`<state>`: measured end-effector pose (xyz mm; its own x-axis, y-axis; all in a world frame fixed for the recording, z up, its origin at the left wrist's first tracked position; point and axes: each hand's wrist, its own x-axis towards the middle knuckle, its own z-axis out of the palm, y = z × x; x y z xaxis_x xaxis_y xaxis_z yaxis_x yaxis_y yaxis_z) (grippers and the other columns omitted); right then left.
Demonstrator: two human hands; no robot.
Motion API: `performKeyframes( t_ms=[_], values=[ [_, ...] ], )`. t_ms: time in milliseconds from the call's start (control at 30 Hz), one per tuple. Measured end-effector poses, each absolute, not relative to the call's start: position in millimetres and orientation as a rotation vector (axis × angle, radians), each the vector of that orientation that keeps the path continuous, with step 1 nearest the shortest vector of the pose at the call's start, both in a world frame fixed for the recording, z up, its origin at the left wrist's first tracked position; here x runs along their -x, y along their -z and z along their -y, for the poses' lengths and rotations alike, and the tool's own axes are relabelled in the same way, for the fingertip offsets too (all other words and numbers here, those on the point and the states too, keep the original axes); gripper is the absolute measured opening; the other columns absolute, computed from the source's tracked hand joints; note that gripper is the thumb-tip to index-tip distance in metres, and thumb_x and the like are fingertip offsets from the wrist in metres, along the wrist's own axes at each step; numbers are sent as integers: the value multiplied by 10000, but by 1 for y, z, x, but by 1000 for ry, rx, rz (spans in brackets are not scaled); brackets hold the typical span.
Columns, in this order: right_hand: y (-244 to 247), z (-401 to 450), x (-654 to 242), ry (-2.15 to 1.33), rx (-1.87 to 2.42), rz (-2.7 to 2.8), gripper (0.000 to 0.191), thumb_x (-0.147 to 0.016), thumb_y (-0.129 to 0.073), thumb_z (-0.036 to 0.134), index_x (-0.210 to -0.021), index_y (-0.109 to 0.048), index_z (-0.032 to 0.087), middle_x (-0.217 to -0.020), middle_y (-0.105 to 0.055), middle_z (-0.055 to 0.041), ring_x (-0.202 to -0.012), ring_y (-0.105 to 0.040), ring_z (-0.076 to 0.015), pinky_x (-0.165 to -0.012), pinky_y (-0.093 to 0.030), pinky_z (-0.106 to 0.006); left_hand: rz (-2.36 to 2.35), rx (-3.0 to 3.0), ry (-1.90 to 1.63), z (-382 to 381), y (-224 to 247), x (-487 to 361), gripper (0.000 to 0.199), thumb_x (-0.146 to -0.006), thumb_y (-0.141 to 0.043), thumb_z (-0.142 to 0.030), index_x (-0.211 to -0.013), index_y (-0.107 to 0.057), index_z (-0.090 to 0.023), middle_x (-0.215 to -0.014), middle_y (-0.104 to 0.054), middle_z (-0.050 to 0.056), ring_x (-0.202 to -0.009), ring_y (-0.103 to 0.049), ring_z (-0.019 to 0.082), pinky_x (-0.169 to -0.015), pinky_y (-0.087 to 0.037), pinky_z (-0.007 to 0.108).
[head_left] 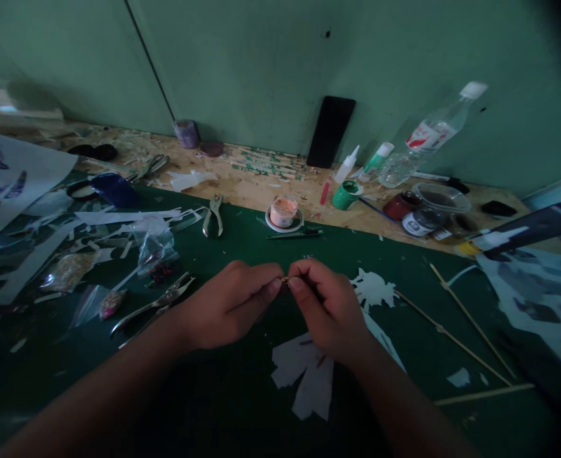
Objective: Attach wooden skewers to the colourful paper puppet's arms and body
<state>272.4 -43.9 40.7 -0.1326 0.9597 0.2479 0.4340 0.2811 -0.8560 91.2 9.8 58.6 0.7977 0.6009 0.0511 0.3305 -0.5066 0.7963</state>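
Observation:
Near the middle of the view, my left hand (242, 299) and my right hand (325, 302) meet fingertip to fingertip. Both are closed in a pinch on a tiny brownish metallic piece (285, 280), mostly covered by the fingertips. Under and beside my right hand lie white paper cutouts (304, 372), and another jagged white cutout (374, 289) is to its right. Left of my left hand, a pair of pliers (166, 299) rests on the green mat (242, 245).
An open jar (283, 212) and a pen-like tool (296, 235) sit beyond my hands. Hole-punch pliers (213, 216) and small bags (154, 245) are on the left. Thin sticks (452, 337) lie right. Paint jars (347, 194), a bottle (428, 137) and a phone (331, 131) stand behind.

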Motion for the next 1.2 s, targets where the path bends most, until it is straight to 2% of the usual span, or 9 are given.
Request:
performKeyframes(
  t_ms=[133,333,500,600,733,833,1000,1200],
  values=[
    [-42,45,-272,-900,1240,1668,114,-916,-466,214,-820,-523,190,-606,-435,55,-532,-387,-81,-498,-300,-215,-630,-2152,-407,-12,-59,-89,336,-985,-319,-318,-714,-455,-174,-559,-448,-56,-499,-403,74,-491,-278,233],
    [-39,45,-274,-1211,1170,1490,163,-938,-470,299,-820,-520,198,-592,-383,66,-514,-327,-73,-455,-250,-211,-566,-2344,-474,-15,-57,-87,240,-953,-371,-228,-727,-431,-174,-556,-343,-67,-477,-328,69,-483,-237,247],
    [-35,44,-275,-1356,1143,1406,173,-938,-474,322,-820,-513,201,-614,-369,65,-525,-308,-72,-454,-246,-208,-557,-2519,-501,-14,-54,-88,212,-931,-395,-214,-725,-436,-182,-575,-372,-58,-492,-351,86,-493,-227,274],
    [-36,44,-273,-1232,1170,1462,157,-943,-465,302,-831,-515,204,-611,-383,66,-524,-326,-70,-458,-260,-205,-614,-2540,-544,-12,-54,-89,196,-932,-402,-227,-758,-479,-180,-581,-411,-55,-499,-395,88,-497,-254,269],
    [-39,47,-269,-867,1241,1593,80,-924,-487,215,-852,-521,206,-607,-413,73,-518,-364,-58,-483,-294,-193,-700,-2527,-677,-11,-52,-91,118,-920,-451,-230,-915,-549,-166,-590,-481,-63,-483,-439,75,-492,-295,243],
    [-38,47,-267,-685,1267,1657,52,-900,-508,173,-859,-514,205,-618,-436,76,-517,-384,-51,-496,-303,-189,-692,-2606,-795,-10,-49,-92,80,-900,-505,-208,-939,-563,-169,-589,-505,-70,-477,-442,68,-490,-302,235],
    [-38,48,-267,-631,1261,1695,52,-896,-501,161,-872,-504,208,-644,-464,70,-542,-413,-58,-508,-316,-188,-685,-2690,-912,-7,-48,-92,39,-876,-539,-170,-853,-571,-172,-642,-546,-45,-544,-477,79,-528,-331,234],
    [-40,47,-268,-658,1242,1734,73,-892,-486,143,-848,-487,202,-642,-463,67,-555,-415,-63,-521,-321,-196,-639,-2673,-856,-7,-49,-93,96,-882,-501,-140,-808,-560,-159,-622,-501,-35,-535,-422,87,-511,-306,245]
  ],
)
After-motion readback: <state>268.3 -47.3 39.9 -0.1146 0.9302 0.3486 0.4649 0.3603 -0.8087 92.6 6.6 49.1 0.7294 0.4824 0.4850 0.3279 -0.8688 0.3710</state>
